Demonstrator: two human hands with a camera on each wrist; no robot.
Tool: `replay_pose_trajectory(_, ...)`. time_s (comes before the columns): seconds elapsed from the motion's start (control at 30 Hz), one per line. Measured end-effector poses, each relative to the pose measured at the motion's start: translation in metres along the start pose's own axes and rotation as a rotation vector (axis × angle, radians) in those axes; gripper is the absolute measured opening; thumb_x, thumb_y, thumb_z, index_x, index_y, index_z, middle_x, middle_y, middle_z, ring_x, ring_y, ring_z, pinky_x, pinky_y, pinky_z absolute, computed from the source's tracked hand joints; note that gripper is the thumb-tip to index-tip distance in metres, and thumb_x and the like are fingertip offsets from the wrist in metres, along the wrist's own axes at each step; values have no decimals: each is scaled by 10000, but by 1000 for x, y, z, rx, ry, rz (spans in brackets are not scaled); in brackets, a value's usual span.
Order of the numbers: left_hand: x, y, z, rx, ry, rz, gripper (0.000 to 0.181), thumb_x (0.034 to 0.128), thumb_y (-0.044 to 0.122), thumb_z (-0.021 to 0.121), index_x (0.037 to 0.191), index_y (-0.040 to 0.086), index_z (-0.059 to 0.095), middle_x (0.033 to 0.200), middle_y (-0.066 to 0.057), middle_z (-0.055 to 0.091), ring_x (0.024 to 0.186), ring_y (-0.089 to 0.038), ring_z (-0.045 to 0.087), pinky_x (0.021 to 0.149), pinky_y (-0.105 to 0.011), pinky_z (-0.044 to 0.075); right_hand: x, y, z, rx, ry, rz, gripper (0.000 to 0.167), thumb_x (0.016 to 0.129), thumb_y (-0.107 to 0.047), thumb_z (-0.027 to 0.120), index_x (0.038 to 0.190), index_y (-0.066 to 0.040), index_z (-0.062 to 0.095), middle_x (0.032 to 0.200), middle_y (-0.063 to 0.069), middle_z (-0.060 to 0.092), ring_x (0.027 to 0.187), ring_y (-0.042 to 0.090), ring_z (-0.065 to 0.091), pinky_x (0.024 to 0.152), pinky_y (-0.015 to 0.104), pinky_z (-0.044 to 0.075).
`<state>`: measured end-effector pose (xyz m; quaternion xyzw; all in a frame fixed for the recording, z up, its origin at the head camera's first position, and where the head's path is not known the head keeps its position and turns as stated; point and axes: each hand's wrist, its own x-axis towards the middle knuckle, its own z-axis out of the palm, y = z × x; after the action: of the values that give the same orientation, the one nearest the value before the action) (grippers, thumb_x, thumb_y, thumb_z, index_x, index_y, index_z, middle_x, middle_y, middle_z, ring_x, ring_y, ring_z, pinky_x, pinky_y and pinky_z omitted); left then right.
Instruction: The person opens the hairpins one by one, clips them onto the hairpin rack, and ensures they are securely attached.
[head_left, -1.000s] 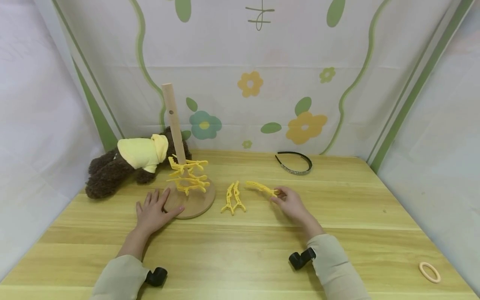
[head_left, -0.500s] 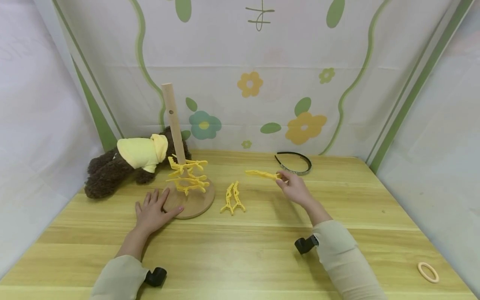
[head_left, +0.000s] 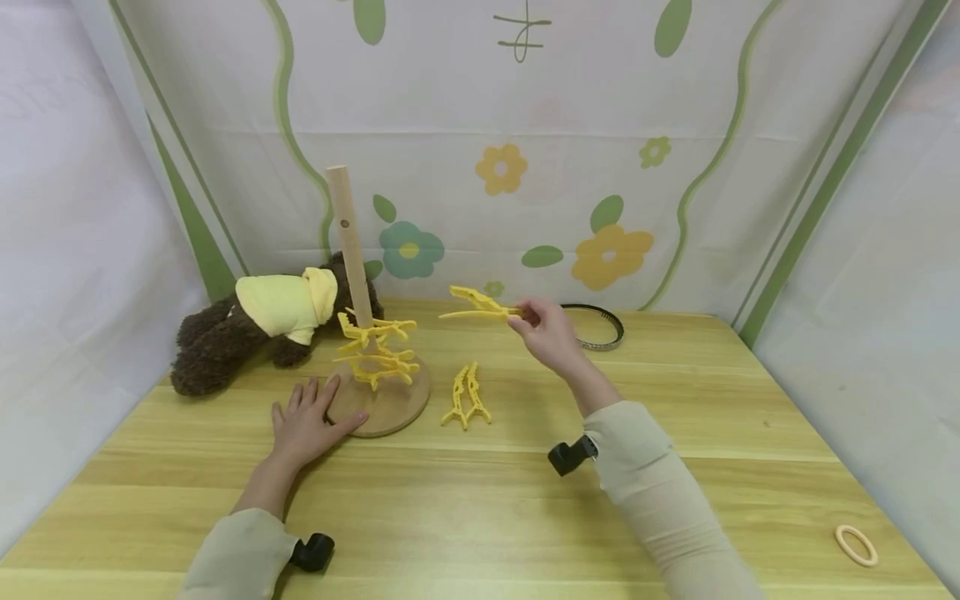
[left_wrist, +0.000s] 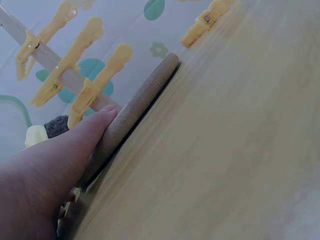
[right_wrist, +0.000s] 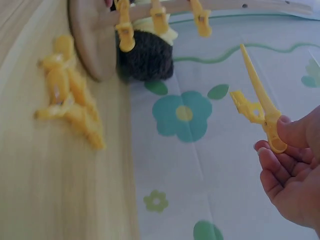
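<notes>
My right hand (head_left: 550, 333) pinches the tail of a yellow hair clip (head_left: 477, 305) above the table; in the right wrist view the clip (right_wrist: 265, 112) has its jaws spread apart. My left hand (head_left: 306, 423) lies flat, its fingers spread, with the thumb on the edge of the round wooden base (head_left: 386, 411). From that base rises a wooden post (head_left: 348, 250) with several yellow clips (head_left: 378, 358) clamped on its lower part. Two more yellow clips (head_left: 467, 398) lie side by side on the table, right of the base.
A brown plush toy in a yellow top (head_left: 281, 304) lies behind the post at the left. The black headband (head_left: 611, 333) is at the back, partly behind my right hand. A beige ring (head_left: 856, 546) lies near the right edge. Floral cloth (head_left: 450, 100) hangs behind the table.
My right hand has lifted the pinched clip off the table and carried it up and to the left, and the clip's jaws have spread. My left hand has stayed in place.
</notes>
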<state>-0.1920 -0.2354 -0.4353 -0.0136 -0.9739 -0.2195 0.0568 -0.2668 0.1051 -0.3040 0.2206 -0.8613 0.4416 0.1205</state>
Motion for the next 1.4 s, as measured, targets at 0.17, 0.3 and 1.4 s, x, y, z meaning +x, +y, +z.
replay_pose_trajectory(0.17,1,0,0,-1,-2,0,900,730,665,451,1393,118,182,1358,-284,139,1217,-467,37,843,-653,-81,16,-18,16,70,11,-36,148,810,-67,602,913,39,594,754,89,554,656,182,497,579,268,420)
replay_pose_trajectory(0.3,1,0,-1,-3,-1,-4,901,728,665,454,1392,118,185,1357,-284,140,1217,-468,38,844,-652,-80,27,-32,30,102,-29,-66,149,812,-67,600,910,45,600,738,84,554,641,169,493,564,241,418)
replay_pose_trajectory(1.4,1,2,-3,14,-11,5,889,739,655,451,1392,114,183,1353,-295,142,1212,-475,49,841,-662,-61,48,-88,89,16,-224,-89,187,846,-130,566,986,-8,593,827,48,571,704,123,516,602,177,416)
